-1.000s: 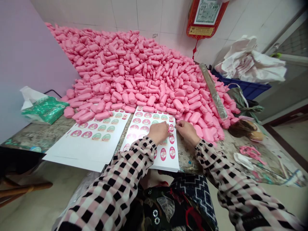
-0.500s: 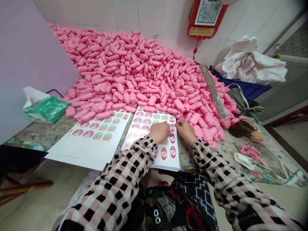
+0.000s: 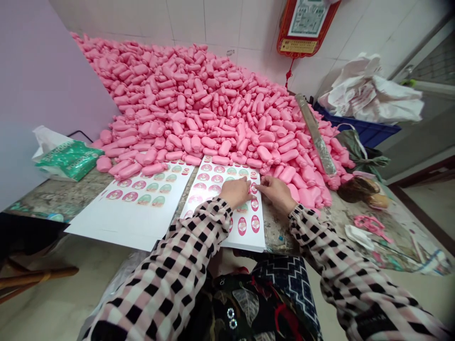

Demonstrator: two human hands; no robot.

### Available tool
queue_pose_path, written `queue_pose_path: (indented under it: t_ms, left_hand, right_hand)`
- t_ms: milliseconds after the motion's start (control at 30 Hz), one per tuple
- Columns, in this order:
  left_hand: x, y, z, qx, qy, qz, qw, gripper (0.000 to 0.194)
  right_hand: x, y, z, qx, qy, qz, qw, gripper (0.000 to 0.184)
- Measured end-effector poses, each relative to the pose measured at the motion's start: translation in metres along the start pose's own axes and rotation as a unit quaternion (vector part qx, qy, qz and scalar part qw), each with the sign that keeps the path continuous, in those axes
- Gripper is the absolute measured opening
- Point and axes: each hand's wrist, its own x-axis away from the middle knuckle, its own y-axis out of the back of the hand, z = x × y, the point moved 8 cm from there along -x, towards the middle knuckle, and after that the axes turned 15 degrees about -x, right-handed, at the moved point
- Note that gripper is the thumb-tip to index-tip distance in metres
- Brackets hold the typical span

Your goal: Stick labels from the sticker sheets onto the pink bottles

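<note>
At the front of the worn tabletop (image 3: 46, 201): a stack of sticker sheets (image 3: 245, 242), printed with rounded pink and green labels, plus pink ovals toward the right side. Above this stack, palm down: the left hand (image 3: 236, 193), with fingers bent and directed toward the right-hand column of ovals. At its fingertips: a small patch of pink. Cannot tell whether grasped or merely printed on the sheet beneath.

Just beside, at the right edge of the same stack: the right hand (image 3: 276, 193), with fingers curled and fingertips toward those of the left hand. Cannot tell whether pinching anything.

To the left of the stack: a second sheet (image 3: 121, 227), with similar labels across its upper part and a plain white lower part projecting past the front edge.

Behind both: a large heap of pink bottles (image 3: 199, 97), with a few across the upper edges of the paper. At the right of the heap, lying aslant: a long flat bar (image 3: 315, 135). At far left: a green-and-white packet (image 3: 69, 161).
</note>
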Motion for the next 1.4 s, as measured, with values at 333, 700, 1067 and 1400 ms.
queue_pose_path:
  t_ms: [333, 700, 1067, 1400]
  left_hand:
    - [-0.006, 0.0, 0.006, 0.026, -0.001, 0.021, 0.999, 0.065]
    - [-0.006, 0.001, 0.01, 0.131, 0.014, -0.015, 0.991, 0.068]
    - [0.059, 0.0, 0.036, 0.577, 0.107, -0.11, 0.802, 0.063]
    - [0.093, -0.022, 0.003, 0.892, 0.142, 0.004, 0.43, 0.055]
  right_hand:
    - [0.011, 0.006, 0.011, 0.02, -0.004, -0.061, 0.998, 0.023]
    - [0.018, 0.024, 0.02, -0.069, -0.01, -0.12, 0.99, 0.032]
    - [0.06, 0.022, 0.06, -0.4, 0.072, -0.062, 0.912, 0.033]
    - [0.088, -0.022, 0.076, -0.388, 0.056, 0.016, 0.92, 0.028]
